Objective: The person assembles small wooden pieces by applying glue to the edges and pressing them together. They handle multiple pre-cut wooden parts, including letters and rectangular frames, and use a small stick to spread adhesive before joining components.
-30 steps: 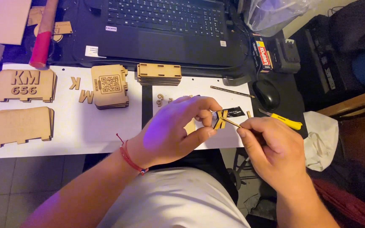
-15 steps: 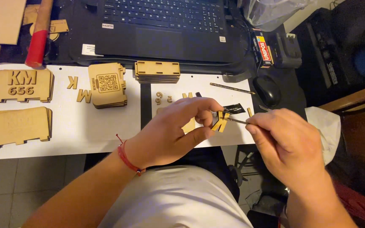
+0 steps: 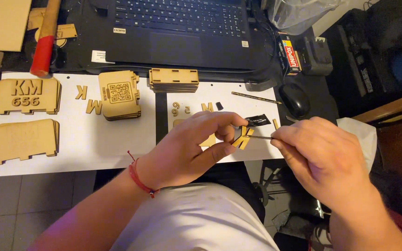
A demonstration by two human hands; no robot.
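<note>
The left hand pinches a small wooden letter piece between thumb and fingertips, holding it in the air just above the near edge of the bench. The right hand is closed around a thin stick-like tool, whose tip touches the letter piece; what kind of tool it is cannot be told. A red cord bracelet circles the left wrist. On the white sheets covering the bench lie several flat wooden cutouts: a plaque with raised letters and digits at far left, a blank plaque just below it, a stack of square-code plates near the middle, and a stack of slotted wooden panels beside the laptop. Loose wooden letters lie between the plaques and the plates, and smaller ones sit just above the left hand. A black mouse rests to the right, well apart from a red-handled hammer at the upper left.
</note>
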